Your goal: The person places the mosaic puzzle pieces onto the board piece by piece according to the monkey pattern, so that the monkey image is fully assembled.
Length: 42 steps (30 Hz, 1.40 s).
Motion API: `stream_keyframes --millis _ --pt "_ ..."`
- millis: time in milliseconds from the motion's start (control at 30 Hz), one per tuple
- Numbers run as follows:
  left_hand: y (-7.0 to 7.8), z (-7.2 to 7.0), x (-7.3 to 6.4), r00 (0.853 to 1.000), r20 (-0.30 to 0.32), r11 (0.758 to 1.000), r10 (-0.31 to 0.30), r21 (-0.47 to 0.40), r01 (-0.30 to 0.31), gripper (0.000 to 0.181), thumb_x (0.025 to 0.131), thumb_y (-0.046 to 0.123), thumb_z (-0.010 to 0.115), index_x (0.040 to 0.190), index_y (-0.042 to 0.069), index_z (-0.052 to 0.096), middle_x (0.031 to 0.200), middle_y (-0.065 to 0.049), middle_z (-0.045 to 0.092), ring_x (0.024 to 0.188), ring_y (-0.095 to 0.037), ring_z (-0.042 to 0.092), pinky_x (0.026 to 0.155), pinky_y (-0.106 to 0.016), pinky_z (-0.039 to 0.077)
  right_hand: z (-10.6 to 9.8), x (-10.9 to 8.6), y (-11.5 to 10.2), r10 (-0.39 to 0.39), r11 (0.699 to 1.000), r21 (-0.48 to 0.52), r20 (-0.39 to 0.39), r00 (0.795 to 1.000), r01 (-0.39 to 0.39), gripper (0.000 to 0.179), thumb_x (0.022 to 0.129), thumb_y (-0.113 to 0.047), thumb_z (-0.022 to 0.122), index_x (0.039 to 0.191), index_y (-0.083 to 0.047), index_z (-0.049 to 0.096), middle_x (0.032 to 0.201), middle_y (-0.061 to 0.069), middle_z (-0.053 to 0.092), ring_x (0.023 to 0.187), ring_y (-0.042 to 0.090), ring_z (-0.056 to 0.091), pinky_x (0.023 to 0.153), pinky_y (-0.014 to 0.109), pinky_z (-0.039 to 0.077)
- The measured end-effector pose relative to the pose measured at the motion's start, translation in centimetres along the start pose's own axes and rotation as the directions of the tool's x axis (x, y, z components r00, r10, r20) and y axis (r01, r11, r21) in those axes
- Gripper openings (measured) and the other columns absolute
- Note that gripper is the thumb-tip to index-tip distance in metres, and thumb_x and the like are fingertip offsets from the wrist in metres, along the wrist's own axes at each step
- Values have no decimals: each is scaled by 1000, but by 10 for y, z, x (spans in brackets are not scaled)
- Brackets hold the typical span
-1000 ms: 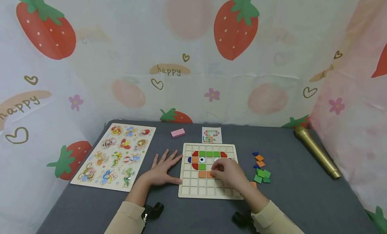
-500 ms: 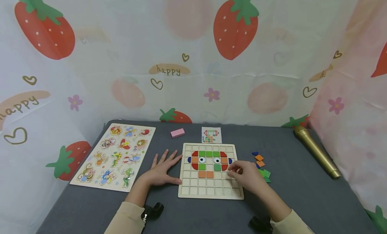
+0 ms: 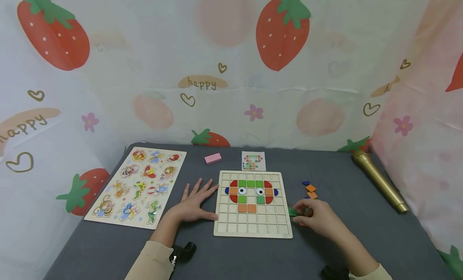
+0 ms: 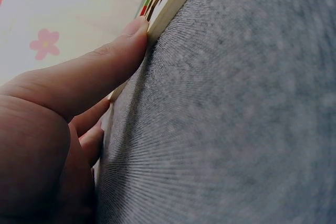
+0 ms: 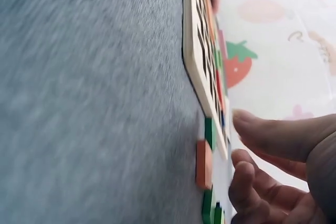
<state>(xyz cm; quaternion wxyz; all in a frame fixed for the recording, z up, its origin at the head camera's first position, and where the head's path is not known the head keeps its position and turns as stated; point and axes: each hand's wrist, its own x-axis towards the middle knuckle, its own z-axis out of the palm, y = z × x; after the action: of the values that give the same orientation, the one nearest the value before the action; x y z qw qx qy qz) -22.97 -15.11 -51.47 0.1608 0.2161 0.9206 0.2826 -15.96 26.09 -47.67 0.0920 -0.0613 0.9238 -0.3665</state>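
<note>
Right grip hovers at the counter, thumb and fingertips parted, with a green tile just left of the fingertips and orange tiles just beyond. Left grip lies spread, thumb touching the grid board, which sits part-filled between both hands. Fetching a tile seems the step underway; the next move likely calls for a clean pinch, then matching a cell to the picture card, ahead and left of the right grip.

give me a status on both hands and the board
Left hand touching grid board, fingers spread. Right hand at green tile beside it, grip unclear. Nothing seen between tile and board.
</note>
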Motion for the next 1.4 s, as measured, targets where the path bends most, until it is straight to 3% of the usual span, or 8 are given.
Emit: stream_keyframes --millis 200,367,600,933,1200,1400 --pt "1 0 0 1000 4 1000 -6 -1 6 101 78 61 78 161 32 28 171 0 11 157 -32 -12 120 -61 -17 -7 -5 12 -5 995 -100 60 998 11 39 74 -22 91 108 -14 75 108 1 70 79 15 57 67 30 49" --pt "2 -1 -1 1000 3 1000 -11 2 11 101 78 61 78 161 32 28 171 1 11 157 -31 -12 120 -60 -17 -8 -5 15 1 984 -177 65 998 10 37 73 -24 91 106 -17 77 104 -1 66 88 16 55 76 35 47" --pt "2 -1 -1 1000 3 1000 -12 5 12 101 78 61 78 161 32 27 171 1 11 157 -31 -12 120 -60 -17 -6 -3 19 8 984 -178 52 999 2 25 77 -24 88 99 -18 77 96 -3 65 77 13 51 68 31 45" --pt "2 0 -1 1000 1 1000 -6 -1 6 102 78 61 78 161 31 27 171 0 11 157 -32 -12 120 -61 -17 -7 -2 16 -12 989 -144 26 1000 15 19 84 -24 83 88 -18 66 80 -4 59 65 14 50 58 28 42" --pt "0 1 0 1000 -3 1000 2 3 -2 102 78 61 78 161 31 27 171 -1 11 157 -33 -11 120 -61 -17 -5 2 4 -42 995 -95 16 999 43 22 87 -34 80 86 -19 63 74 -4 57 63 12 49 55 25 40" --pt "-1 1 0 1000 -6 1000 2 10 -2 102 78 62 78 161 32 27 171 -1 11 157 -32 -11 120 -61 -17 -2 8 -5 -68 997 -31 37 997 69 21 89 -32 78 87 -17 63 74 -5 58 65 12 52 56 25 42"
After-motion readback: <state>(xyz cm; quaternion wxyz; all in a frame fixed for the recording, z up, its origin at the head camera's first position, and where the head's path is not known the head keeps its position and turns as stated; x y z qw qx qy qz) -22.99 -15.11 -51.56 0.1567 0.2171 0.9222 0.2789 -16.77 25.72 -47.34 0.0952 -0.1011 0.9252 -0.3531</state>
